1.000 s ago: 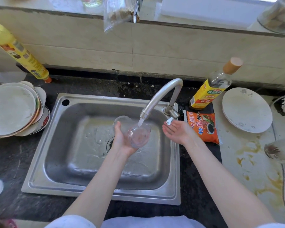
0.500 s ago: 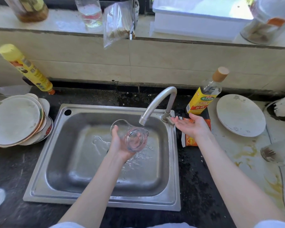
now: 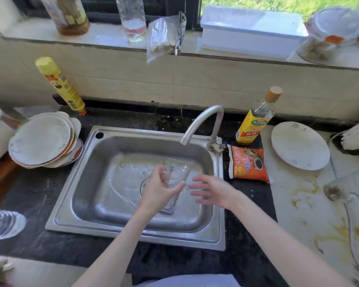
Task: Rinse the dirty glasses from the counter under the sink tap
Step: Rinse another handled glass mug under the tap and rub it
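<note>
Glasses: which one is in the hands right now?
The clear glass over the sink, gripped by the left hand. The dirty glass on the right counter lies untouched.

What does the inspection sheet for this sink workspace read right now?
Surface: dark counter; pale stained slab on the right.
Job's things: glass over the sink; tap shows no stream; dirty glass lying on the slab.
Clutter: plate stack, plate, orange packet, two bottles.
Hands: left hand holds the glass; right hand open beside it.
Cables: nothing seen.
Surroundings: window sill with jars, bag, white box.
</note>
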The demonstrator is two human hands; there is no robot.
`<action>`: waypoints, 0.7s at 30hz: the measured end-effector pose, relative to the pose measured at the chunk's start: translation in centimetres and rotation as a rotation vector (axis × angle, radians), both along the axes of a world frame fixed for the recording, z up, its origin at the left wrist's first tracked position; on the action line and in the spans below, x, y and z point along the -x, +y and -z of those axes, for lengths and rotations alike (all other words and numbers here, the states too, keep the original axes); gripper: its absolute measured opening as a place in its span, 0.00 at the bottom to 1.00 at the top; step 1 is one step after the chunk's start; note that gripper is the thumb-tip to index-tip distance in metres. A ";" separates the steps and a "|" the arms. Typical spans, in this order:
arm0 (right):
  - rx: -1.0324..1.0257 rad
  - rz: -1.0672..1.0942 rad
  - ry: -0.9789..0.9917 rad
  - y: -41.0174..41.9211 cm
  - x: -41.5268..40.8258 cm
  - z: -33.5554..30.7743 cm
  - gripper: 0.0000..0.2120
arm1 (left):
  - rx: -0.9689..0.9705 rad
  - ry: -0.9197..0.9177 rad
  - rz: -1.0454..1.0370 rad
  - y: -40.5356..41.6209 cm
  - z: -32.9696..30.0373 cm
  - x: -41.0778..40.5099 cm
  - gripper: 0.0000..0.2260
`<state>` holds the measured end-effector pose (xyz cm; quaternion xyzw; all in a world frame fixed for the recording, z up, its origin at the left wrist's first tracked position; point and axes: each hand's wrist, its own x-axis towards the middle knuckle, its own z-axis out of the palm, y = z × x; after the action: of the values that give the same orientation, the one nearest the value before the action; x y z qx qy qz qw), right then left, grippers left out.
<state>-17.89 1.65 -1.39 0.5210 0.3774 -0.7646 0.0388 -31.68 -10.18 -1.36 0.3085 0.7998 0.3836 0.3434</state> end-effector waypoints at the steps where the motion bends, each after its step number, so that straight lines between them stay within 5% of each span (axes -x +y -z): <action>1: -0.017 -0.061 -0.020 -1.5 -0.1 0.0 0.19 | -0.014 0.016 0.042 -0.3 0.0 -0.2 0.27; 4: 0.074 -0.055 -0.024 -5.3 -1.0 0.8 0.24 | -0.095 -0.147 -0.018 -0.9 -0.5 -0.7 0.25; 10: 0.414 0.516 0.467 -10.3 -2.3 0.0 0.29 | -0.312 -0.774 -0.256 -1.6 -1.0 -2.4 0.34; 13: 0.322 0.699 0.538 -12.5 -1.8 -0.8 0.24 | -0.290 -0.792 -0.125 -2.7 -1.4 -2.7 0.36; 17: 0.057 0.808 0.515 -14.6 -2.3 -2.6 0.13 | -0.166 -0.728 0.241 -4.7 -1.8 -0.7 0.26; 21: -0.329 0.612 0.306 -15.5 -5.4 -6.0 0.17 | -0.073 -1.128 0.420 -6.8 -1.0 1.9 0.35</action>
<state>-12.45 -13.87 4.61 0.4885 0.3234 -0.7391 -0.3325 -33.57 -16.97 -0.33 0.2203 0.4025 0.4393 0.7723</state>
